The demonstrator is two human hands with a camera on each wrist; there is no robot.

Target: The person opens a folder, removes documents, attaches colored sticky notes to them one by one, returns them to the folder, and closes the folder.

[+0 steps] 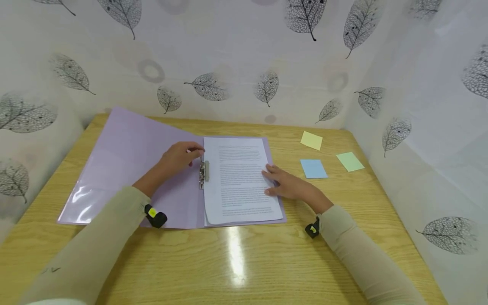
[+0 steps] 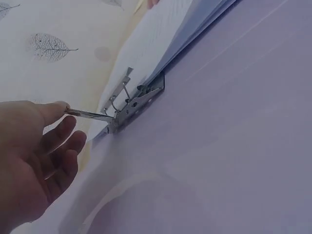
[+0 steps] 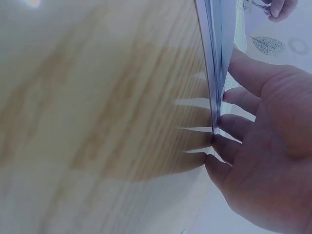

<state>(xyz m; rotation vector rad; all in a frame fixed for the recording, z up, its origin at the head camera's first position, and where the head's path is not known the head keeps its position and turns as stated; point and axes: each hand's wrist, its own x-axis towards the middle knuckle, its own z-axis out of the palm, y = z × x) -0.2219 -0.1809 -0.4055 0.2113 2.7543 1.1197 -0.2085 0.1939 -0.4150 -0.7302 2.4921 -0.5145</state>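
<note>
**A:** ok so how far along is this folder (image 1: 114, 161)?

**B:** Partway, I'd guess. It lies opened out on the table (image 1: 171, 271), with the paper stack (image 1: 240, 182) on its right half, up against the metal clip (image 1: 202, 176) by the spine. The lever (image 2: 90, 114) isn't pressed flat though, it sticks out from the clip, and the cover isn't folded over the pages. Those look like the unfinished bits to me. Can't tell whether pages are going in or coming out.

**A:** What are the hands doing?

**B:** The left hand (image 1: 177, 159) has the lever's end pinched at the thumb and fingertip, other fingers loosely bent around nothing. The right hand (image 1: 287, 184) is spread, fingers parted, fingertips on the stack's right edge. Looks like touching, not gripping.

**A:** And which way does it all point?

**B:** Opened out, the folder's wide way runs left to right. Pages are portrait: long axis from the person toward the leaf-print backdrop (image 1: 236, 46), near end slanting a touch right. Print seems upright for the person, but it's too tiny to swear to. The clip's long axis follows the spine, near to far, and the lever comes off its far end toward the left hand.
</note>
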